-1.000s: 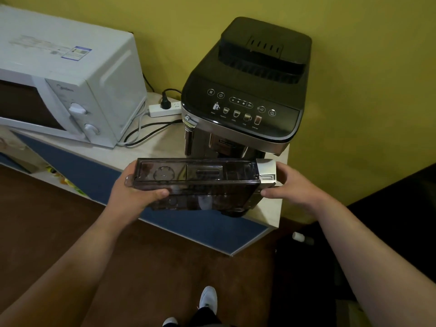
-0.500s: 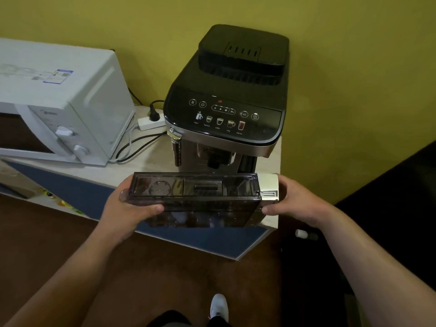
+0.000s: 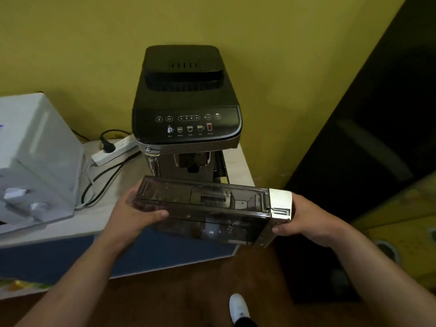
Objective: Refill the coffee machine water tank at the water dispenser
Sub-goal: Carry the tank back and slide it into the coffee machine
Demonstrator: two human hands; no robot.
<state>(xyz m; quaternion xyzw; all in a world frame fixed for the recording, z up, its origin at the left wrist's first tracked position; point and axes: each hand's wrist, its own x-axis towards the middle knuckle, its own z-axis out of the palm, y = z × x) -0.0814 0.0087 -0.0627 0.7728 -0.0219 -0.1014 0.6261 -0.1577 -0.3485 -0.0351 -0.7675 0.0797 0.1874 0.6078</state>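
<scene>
Mustard-yellow wall [image 3: 70,43] backs a pale-topped bench with a blue front panel [image 3: 61,225], and brown floor shows below it. At the bench's right end stands a black and silver coffee machine with a row of lit drink icons [image 3: 186,107], its back close to the wall. A white power strip [image 3: 115,149] lies on the bench just left of the machine with a black plug in it, and dark cables trail from it toward the front edge. A white microwave oven [image 3: 35,159] fills the bench's left part.

Out in front of the machine, above the bench's front right corner, a smoky transparent rectangular water tank with a silver end cap [image 3: 207,208] is held lengthwise and roughly level, clear of the machine. The left hand [image 3: 134,215] is clasped around its left end, thumb lying across the near side. The right hand [image 3: 306,223] is wrapped around the silver-capped right end, thumb beneath the cap's lower edge. One white shoe [image 3: 238,308] shows on the floor below
</scene>
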